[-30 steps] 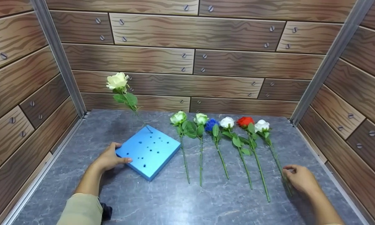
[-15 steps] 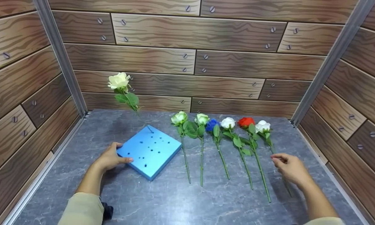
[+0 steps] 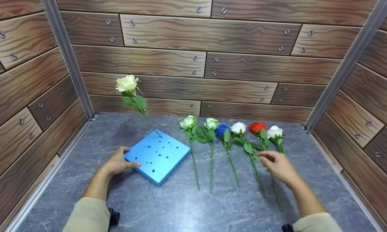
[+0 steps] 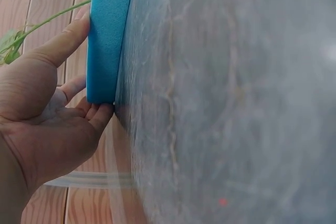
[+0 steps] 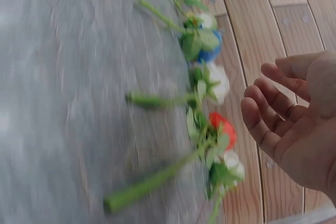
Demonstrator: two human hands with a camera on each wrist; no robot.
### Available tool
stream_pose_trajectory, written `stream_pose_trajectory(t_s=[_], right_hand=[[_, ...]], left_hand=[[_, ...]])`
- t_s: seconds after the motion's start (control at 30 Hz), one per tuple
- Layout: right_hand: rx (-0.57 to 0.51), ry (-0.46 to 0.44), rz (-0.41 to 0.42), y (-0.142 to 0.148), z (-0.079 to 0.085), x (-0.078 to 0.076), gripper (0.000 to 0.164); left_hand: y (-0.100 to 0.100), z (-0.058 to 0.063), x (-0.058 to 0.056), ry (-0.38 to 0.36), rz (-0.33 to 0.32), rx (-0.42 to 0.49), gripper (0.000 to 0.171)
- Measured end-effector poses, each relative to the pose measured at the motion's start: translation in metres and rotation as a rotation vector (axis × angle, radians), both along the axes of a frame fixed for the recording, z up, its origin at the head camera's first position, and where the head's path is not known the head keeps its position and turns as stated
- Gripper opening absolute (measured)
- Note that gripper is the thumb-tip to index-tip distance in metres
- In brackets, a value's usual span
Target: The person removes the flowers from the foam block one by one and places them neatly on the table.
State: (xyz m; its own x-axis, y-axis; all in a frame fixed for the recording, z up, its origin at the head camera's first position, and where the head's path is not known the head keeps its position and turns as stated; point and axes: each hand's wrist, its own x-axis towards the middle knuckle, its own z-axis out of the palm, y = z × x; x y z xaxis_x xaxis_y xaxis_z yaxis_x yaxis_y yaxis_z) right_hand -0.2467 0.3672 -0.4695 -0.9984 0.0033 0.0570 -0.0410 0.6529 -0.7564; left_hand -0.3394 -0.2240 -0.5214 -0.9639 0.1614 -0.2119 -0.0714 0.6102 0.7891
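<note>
My left hand grips the near-left side of a blue foam block with holes in its top. In the left wrist view its thumb lies on the block's face, while the fingers meet the edge and underside. A cream rose stands tilted in the block's far corner. Over the stems at right hovers my right hand, holding nothing, its fingers loosely bent in the right wrist view. Closest to it are a red rose, a white rose whose stem it partly hides, and another white rose.
Farther left in the row lie a blue rose and two pale green roses, one beside the other. All rest on a grey marbled table. Wood-patterned walls enclose the back and sides.
My right hand has moved left and away from me, from the rightmost white rose's stem to over the red rose's stem. My left hand stays on the block. The view has shifted slightly.
</note>
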Motion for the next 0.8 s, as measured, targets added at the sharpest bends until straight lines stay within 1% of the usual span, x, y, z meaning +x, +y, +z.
stream_pose_trajectory(t_s=[0.17,0.3,0.4,0.53,0.67,0.8], right_hand=[[0.008,0.087,0.022,-0.037,-0.001,-0.022,0.028],[0.020,0.130,0.033,-0.072,-0.002,-0.040,0.027],[-0.001,0.142,0.054,-0.103,-0.005,-0.054,0.030],[-0.057,0.212,0.082,-0.145,-0.012,-0.072,0.034],[-0.106,0.221,0.072,-0.181,-0.016,-0.086,0.037],[-0.168,0.200,0.097,-0.212,-0.023,-0.099,0.040]], left_hand=[[0.001,0.001,0.000,-0.007,0.004,0.002,0.104],[0.000,-0.002,0.001,-0.004,0.001,0.006,0.105],[-0.003,-0.003,0.001,0.007,0.003,0.001,0.105],[-0.003,-0.003,0.001,0.011,0.004,0.001,0.106],[-0.001,-0.003,-0.001,0.009,0.002,-0.001,0.107],[0.000,-0.003,-0.002,0.011,-0.002,-0.010,0.106]])
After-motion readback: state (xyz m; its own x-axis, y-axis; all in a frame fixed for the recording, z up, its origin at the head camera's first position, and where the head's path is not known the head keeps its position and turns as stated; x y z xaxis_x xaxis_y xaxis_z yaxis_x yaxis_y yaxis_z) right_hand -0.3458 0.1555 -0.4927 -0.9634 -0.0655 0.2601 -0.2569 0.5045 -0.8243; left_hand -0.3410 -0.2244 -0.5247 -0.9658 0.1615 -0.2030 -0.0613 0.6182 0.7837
